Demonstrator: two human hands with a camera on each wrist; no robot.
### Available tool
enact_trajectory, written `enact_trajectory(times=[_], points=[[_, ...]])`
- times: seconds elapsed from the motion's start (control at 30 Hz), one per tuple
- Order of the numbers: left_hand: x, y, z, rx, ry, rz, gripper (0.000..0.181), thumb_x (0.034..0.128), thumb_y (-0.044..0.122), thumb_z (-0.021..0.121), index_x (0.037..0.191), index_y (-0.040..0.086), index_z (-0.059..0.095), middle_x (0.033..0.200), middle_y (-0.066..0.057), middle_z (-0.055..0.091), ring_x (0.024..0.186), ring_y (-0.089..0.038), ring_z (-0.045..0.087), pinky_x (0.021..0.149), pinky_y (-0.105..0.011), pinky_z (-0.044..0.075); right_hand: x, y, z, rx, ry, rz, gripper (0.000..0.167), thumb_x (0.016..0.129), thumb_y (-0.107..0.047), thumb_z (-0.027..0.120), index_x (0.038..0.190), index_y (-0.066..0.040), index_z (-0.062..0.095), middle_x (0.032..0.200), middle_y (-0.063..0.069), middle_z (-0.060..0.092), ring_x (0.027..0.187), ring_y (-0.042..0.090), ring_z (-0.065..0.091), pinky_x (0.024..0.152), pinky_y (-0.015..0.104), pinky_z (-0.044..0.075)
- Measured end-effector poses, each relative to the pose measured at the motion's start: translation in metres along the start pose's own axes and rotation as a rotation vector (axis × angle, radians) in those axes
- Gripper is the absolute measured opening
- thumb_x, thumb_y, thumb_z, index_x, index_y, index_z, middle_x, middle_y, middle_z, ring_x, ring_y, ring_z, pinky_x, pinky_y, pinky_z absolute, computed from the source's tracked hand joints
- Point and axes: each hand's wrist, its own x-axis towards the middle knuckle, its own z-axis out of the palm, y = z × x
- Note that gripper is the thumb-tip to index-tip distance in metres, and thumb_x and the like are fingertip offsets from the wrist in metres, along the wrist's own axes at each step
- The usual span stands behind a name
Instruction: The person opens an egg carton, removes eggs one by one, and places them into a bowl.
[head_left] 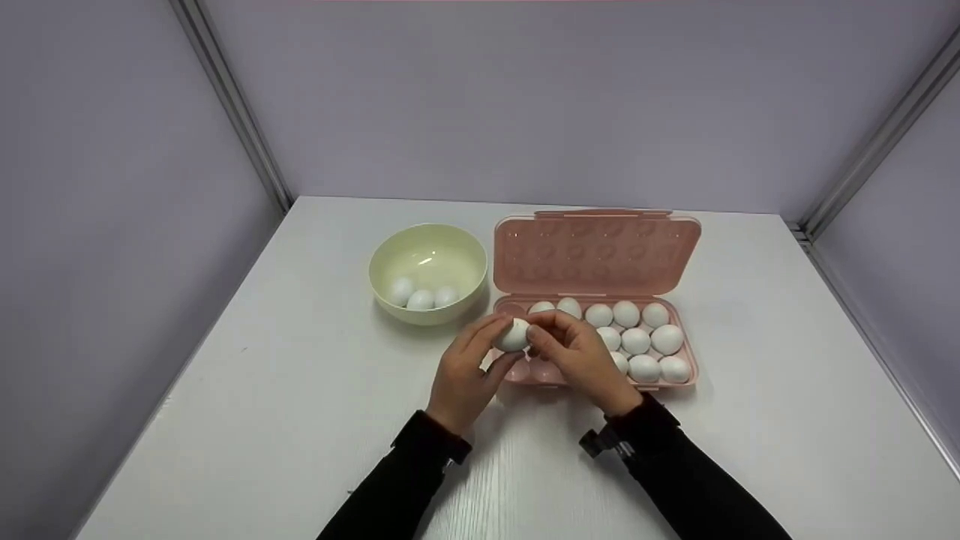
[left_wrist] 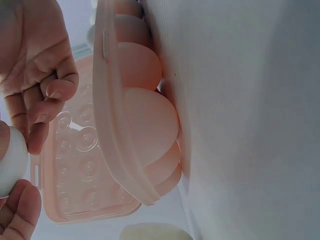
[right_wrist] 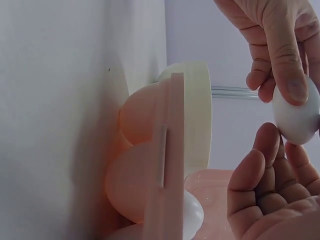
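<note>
A white egg is held above the left end of a pink egg carton. My left hand grips it between thumb and fingers. The fingertips of my right hand are curled against the egg's right end; in the right wrist view the thumb and fingers of the left hand press on it from the opposite side. White eggs fill the right part of the carton, while some cups at its left are bare. The hands partly hide the carton's middle.
Left of the carton stands a pale green bowl with several white eggs in it. The carton's pink lid is raised at the back. Grey-white walls enclose the white table.
</note>
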Motion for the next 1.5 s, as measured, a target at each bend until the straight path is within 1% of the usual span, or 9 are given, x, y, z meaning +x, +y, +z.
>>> enact_trajectory(times=[0.27,0.53,0.7,0.8,0.93,1.07,1.2,1.37,1.5], points=[[0.001,-0.003,0.000,0.009,0.051,-0.036,0.050,0.0814,0.007,0.092,0.126,-0.001,0.071,0.125,-0.015,0.073,0.115,-0.027,0.074,0.095,-0.027,0.061,0.000,0.004,0.001,-0.017,0.005,-0.014,0.028,0.107,-0.019,0.067,0.129,-0.002,0.070,0.115,0.013,0.076,0.097,0.020,0.073,0.086,0.037,0.064],[0.000,-0.005,-0.002,0.016,0.097,-0.117,0.051,0.0818,0.006,0.092,0.128,0.000,0.070,0.126,-0.016,0.073,0.109,-0.026,0.075,0.085,-0.025,0.063,0.000,0.006,0.003,-0.071,0.004,-0.068,0.028,0.106,-0.015,0.067,0.129,0.001,0.070,0.120,0.024,0.075,0.103,0.009,0.073,0.087,0.021,0.059],[0.001,-0.006,-0.004,0.033,0.112,-0.149,0.051,0.0822,0.006,0.092,0.129,0.001,0.070,0.127,-0.016,0.073,0.104,-0.023,0.073,0.078,-0.030,0.063,-0.001,0.008,0.003,-0.142,0.007,-0.076,0.030,0.106,-0.017,0.068,0.129,0.002,0.070,0.120,0.022,0.076,0.100,0.006,0.072,0.087,0.020,0.058],[0.002,-0.007,-0.007,0.034,0.120,-0.166,0.051,0.0832,0.007,0.091,0.129,0.001,0.070,0.126,-0.016,0.073,0.102,-0.023,0.072,0.076,-0.034,0.063,-0.001,0.008,0.004,-0.185,0.012,-0.091,0.028,0.105,-0.018,0.069,0.128,-0.001,0.071,0.119,0.021,0.077,0.097,0.007,0.072,0.084,0.021,0.058],[0.008,-0.012,-0.016,0.040,0.156,-0.211,0.049,0.0845,0.009,0.091,0.129,0.002,0.071,0.125,-0.016,0.073,0.106,-0.025,0.072,0.082,-0.034,0.063,-0.001,0.009,0.005,-0.255,0.030,-0.141,0.023,0.103,-0.018,0.072,0.123,-0.006,0.074,0.113,0.014,0.079,0.089,0.009,0.070,0.078,0.022,0.057],[0.016,-0.020,-0.029,0.044,0.201,-0.267,0.048,0.0857,0.010,0.090,0.129,0.002,0.071,0.124,-0.014,0.073,0.106,-0.025,0.071,0.084,-0.029,0.061,-0.001,0.013,0.007,-0.384,0.060,-0.220,0.021,0.101,-0.018,0.075,0.118,-0.005,0.075,0.102,0.005,0.079,0.082,0.010,0.068,0.072,0.024,0.056],[0.026,-0.029,-0.043,0.049,0.203,-0.311,0.048,0.0866,0.011,0.090,0.129,0.001,0.070,0.125,-0.015,0.073,0.095,-0.021,0.068,0.078,-0.029,0.058,-0.002,0.015,0.010,-0.578,0.095,-0.326,0.021,0.098,-0.017,0.078,0.114,-0.005,0.075,0.102,0.006,0.079,0.082,0.015,0.072,0.074,0.030,0.060],[0.043,-0.043,-0.057,0.092,0.143,-0.383,0.047,0.0876,0.013,0.089,0.129,0.001,0.070,0.126,-0.015,0.073,0.090,-0.021,0.068,0.076,-0.032,0.058,-0.003,0.017,0.009,-0.798,0.140,-0.445,0.021,0.093,-0.015,0.082,0.111,-0.006,0.076,0.102,0.008,0.080,0.088,0.022,0.075,0.078,0.038,0.062],[0.054,-0.056,-0.065,0.129,0.061,-0.447,0.047,0.0886,0.013,0.088,0.130,0.000,0.070,0.122,-0.017,0.073,0.088,-0.024,0.068,0.077,-0.030,0.057,-0.004,0.017,0.008,-0.924,0.157,-0.452,0.021,0.088,-0.017,0.085,0.106,-0.009,0.076,0.098,0.006,0.078,0.089,0.025,0.074,0.078,0.042,0.060]])
